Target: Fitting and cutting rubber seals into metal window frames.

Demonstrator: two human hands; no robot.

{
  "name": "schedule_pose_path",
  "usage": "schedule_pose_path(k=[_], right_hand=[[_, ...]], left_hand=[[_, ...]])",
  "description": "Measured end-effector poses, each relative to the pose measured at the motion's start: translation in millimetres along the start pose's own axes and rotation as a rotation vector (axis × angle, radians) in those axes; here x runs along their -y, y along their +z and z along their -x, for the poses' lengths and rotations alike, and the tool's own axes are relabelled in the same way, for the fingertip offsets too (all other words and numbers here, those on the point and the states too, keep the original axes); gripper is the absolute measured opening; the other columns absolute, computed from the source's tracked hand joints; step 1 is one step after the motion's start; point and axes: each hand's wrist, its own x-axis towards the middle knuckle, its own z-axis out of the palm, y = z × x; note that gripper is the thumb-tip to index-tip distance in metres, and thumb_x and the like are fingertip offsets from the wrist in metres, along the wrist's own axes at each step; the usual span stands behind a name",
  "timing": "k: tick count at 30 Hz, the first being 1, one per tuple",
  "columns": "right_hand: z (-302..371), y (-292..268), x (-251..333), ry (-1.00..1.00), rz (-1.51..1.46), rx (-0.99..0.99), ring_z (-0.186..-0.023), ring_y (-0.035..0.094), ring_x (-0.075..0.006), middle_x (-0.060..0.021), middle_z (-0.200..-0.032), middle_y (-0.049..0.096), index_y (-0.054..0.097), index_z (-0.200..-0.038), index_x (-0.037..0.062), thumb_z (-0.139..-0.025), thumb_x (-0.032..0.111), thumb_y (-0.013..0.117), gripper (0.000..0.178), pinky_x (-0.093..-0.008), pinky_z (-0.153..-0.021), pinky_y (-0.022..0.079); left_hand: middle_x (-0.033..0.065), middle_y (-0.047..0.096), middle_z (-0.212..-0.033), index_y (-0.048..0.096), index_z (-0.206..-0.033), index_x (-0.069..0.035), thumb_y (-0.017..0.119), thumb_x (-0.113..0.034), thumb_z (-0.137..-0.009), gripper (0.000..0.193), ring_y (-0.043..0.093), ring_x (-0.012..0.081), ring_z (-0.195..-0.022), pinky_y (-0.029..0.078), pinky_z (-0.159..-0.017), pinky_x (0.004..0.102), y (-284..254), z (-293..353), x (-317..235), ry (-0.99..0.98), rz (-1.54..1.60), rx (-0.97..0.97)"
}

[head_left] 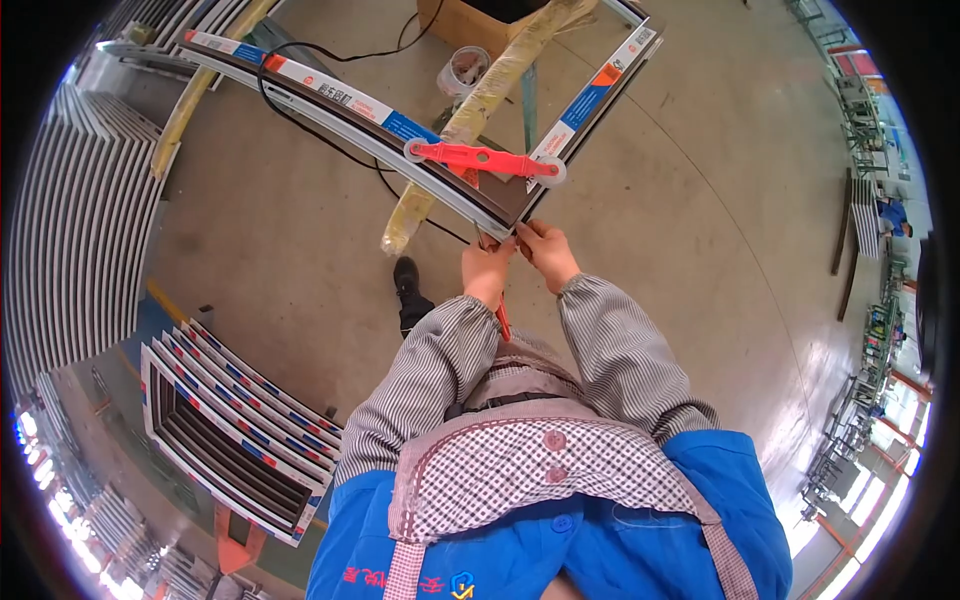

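Observation:
A brown metal window frame [330,93] with white, blue and red protective film lies before me, its near corner pointing at me. Across that corner sits a red bar clamp [483,159] with a clear suction cup at each end. My left hand [486,270] is closed just under the corner, around a tool whose red handle [503,318] sticks out below the fist; its working end is hidden. Close beside it, my right hand [548,254] has thumb and fingers pinched together at the corner's right side. What those fingers hold is too small to make out.
Film-wrapped padded bars [405,218] run beneath the frame. A black cable [300,116] loops over its left side. Beyond stand a clear tub [464,70] and a cardboard box [465,28]. Stacked frames [240,440] and many profiles [75,220] fill the left. A person [893,217] is far right.

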Motion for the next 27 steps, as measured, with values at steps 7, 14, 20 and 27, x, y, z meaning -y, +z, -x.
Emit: schedule_pose_path(k=[7, 14, 20, 27], right_hand=[[26, -6, 2, 0.087, -0.001, 0.075, -0.048, 0.034, -0.0077, 0.0003, -0.055, 0.043, 0.053, -0.076, 0.0007, -0.086, 0.022, 0.048, 0.024, -0.0221, -0.046, 0.027], [22, 8, -1, 0.034, 0.023, 0.157, -0.051, 0.040, -0.0076, -0.0006, -0.058, 0.047, 0.053, -0.080, 0.0012, -0.085, 0.024, 0.050, 0.024, -0.0217, -0.046, 0.032], [11, 4, -12, 0.098, -0.076, 0.225, -0.052, 0.043, -0.0077, -0.0014, -0.062, 0.050, 0.052, -0.078, 0.0040, -0.085, 0.022, 0.049, 0.020, -0.0217, -0.048, 0.034], [26, 10, -2, 0.134, -0.149, 0.318, -0.060, 0.047, -0.0069, 0.0001, -0.072, 0.053, 0.050, -0.083, 0.0068, -0.083, 0.020, 0.051, 0.014, -0.0221, -0.055, 0.037]], left_hand=[[0.0074, 0.059, -0.066, 0.054, -0.069, 0.004, 0.065, -0.020, -0.073, 0.027, 0.052, 0.0131, -0.057, 0.039, -0.053, 0.0277, -9, -4, -5, -0.043, 0.036, 0.043], [0.0108, 0.060, -0.069, 0.059, -0.080, -0.003, 0.061, -0.029, -0.075, 0.027, 0.058, 0.0243, -0.064, 0.043, -0.059, 0.0334, -69, 7, 8, 0.293, -0.543, 0.232], [0.0144, 0.060, -0.071, 0.062, -0.084, -0.006, 0.058, -0.029, -0.075, 0.025, 0.058, 0.0296, -0.071, 0.044, -0.064, 0.0350, -88, 14, -33, 0.410, -0.832, 0.085], [0.0136, 0.061, -0.079, 0.061, -0.089, -0.011, 0.056, -0.030, -0.077, 0.023, 0.058, 0.0311, -0.076, 0.046, -0.065, 0.0406, -65, -5, -74, 0.591, -1.171, -0.005]])
